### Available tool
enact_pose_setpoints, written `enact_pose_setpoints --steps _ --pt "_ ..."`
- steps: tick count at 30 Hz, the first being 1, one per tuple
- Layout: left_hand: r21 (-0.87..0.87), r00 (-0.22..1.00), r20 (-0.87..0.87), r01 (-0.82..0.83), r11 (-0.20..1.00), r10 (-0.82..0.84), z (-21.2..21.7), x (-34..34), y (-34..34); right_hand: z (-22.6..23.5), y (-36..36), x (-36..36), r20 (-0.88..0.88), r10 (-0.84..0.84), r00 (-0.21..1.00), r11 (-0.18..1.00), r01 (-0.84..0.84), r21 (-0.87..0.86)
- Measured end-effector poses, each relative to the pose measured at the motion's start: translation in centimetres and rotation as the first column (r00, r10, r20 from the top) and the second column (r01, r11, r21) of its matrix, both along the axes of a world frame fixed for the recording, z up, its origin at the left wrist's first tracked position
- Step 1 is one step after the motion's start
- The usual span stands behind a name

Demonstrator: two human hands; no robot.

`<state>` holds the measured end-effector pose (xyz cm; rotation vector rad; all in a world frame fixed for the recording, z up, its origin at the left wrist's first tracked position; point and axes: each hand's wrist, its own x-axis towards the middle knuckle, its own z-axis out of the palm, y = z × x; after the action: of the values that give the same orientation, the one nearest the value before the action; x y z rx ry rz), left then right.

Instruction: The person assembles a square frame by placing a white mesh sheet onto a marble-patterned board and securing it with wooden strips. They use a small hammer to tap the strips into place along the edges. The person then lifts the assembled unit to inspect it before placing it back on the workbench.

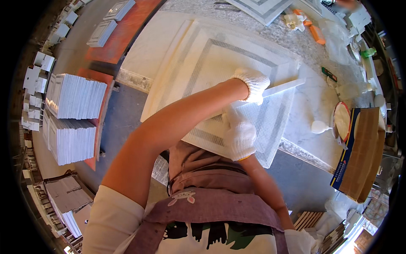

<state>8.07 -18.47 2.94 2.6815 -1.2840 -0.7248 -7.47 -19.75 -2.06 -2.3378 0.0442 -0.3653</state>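
A pale square panel (pixel 249 55) with grey bands lies on the table, its surface covered by a fine mesh grid. My left hand (pixel 253 84), in a white knit glove, reaches across the panel's middle. It is closed on a long flat pale strip like a straightedge (pixel 284 87), which lies slantwise over the panel towards its right edge. Just nearer to me, my right hand (pixel 240 134), gloved too, is closed above the panel. Its fingertips are by the strip's left end; what they hold, if anything, is hidden.
Another grey-banded panel (pixel 264 8) lies at the far edge. Orange blocks (pixel 317 34), a green-and-black knife-like tool (pixel 329 74), a white bottle (pixel 320 127), a red-rimmed bowl (pixel 341 121) and a cardboard box (pixel 359 154) stand right. Stacked white tiles (pixel 80 96) stand left.
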Motion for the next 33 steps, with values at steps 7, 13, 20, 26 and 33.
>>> enact_pose_setpoints --steps 7,13,20,26,33 --pt "-0.028 1.000 0.013 -0.004 1.000 0.005 -0.9 0.2 0.2 0.6 2.1 -1.4 -0.087 0.072 0.994 0.996 -0.077 -0.047" --pt "-0.049 0.999 -0.016 -0.047 0.998 0.046 -1.1 -0.2 0.4 0.0 -1.3 1.1 -0.003 0.013 1.000 0.998 -0.013 0.053" --pt "-0.006 1.000 -0.025 0.008 1.000 -0.008 0.6 0.0 0.0 0.3 2.4 -1.2 -0.109 0.032 0.994 0.997 -0.040 -0.072" --pt "-0.068 1.000 -0.010 -0.028 0.997 0.027 -1.1 0.1 0.4 -0.2 -0.4 0.6 -0.010 0.053 0.999 0.998 -0.053 -0.015" --pt "-0.001 1.000 -0.028 0.004 1.000 -0.004 -0.3 0.3 0.1 1.1 2.4 -1.1 -0.139 0.064 0.988 0.993 -0.077 -0.089"
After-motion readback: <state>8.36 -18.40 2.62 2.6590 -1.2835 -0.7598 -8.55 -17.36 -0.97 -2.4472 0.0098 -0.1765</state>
